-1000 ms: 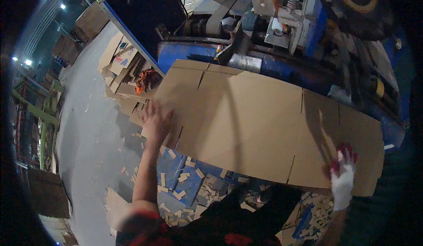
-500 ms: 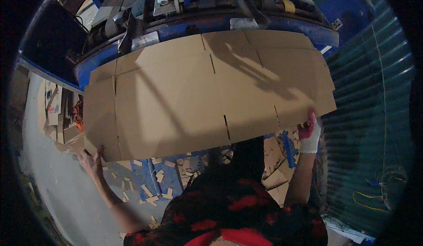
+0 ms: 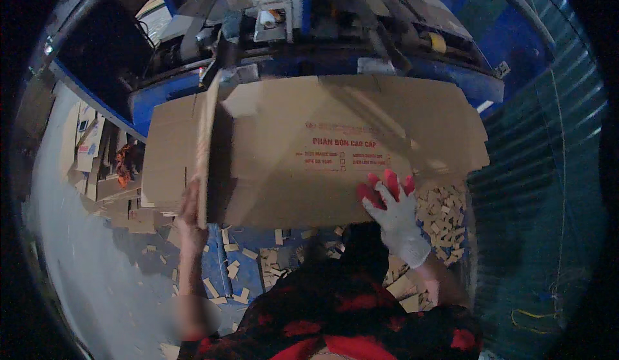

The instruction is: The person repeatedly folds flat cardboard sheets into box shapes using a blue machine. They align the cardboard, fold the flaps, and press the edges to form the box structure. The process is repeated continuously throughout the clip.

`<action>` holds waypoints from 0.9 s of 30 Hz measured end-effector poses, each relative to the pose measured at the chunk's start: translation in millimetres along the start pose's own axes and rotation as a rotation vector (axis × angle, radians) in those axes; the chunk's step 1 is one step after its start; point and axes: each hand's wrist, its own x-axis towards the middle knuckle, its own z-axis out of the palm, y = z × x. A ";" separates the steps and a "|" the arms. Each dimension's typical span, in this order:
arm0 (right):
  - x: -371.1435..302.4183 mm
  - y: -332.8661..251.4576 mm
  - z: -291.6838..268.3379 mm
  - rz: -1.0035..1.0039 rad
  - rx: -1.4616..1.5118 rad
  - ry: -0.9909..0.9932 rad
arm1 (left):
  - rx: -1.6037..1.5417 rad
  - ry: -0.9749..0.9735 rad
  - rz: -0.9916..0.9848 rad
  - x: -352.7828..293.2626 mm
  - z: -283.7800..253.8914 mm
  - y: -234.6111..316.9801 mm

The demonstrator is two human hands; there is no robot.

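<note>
A broad brown cardboard sheet (image 3: 290, 189) spreads before the person at the near side of a blue machine, its face smooth and matt, with red print too blurred in places to make out and slots cut into its outer flaps. Toward its left end a cardboard panel (image 3: 206, 141) stands on edge, seen almost edge-on as a narrow strip, so its faces are largely hidden; whether the flat cardboard left of it belongs to the same sheet cannot be told. The bare left hand (image 3: 189, 213) lies against the panel's near end, fingers along its outer side; the thumb is out of sight, so whether it pinches cannot be told. The right hand (image 3: 394, 215), in a white knitted glove with red-coated fingertips, is spread over the sheet's near edge. Beyond, the machine's blue metal beam (image 3: 169, 93) runs under dark belts and fittings, lost in shadow and cut off by the upper edge. Small rectangular cardboard offcuts (image 3: 442, 221) litter the ground below. A crumpled orange bundle (image 3: 124, 166) lies at left among flat cardboard pieces (image 3: 95, 142); a ribbed green wall (image 3: 525, 192) fades into the dark rim at right.
</note>
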 end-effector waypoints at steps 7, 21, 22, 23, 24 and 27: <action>98.3 79.5 33.3 0.000 -0.130 0.011 | 0.125 -0.067 0.312 104.4 50.7 20.1; 308.2 181.4 42.6 0.293 -0.422 -0.071 | 0.677 -0.024 0.027 327.8 157.8 -14.4; 315.8 187.7 39.9 0.352 -0.403 -0.058 | 0.536 0.041 0.020 335.0 160.3 -11.4; 321.3 192.0 39.6 0.352 -0.344 -0.058 | 0.424 0.052 0.074 339.1 160.6 -9.8; 321.2 196.2 37.7 0.330 -0.292 -0.011 | 0.234 -0.036 0.070 336.8 157.3 -8.8; 281.5 201.3 36.0 0.206 -0.172 0.217 | 0.130 -0.077 0.215 284.9 127.6 -15.8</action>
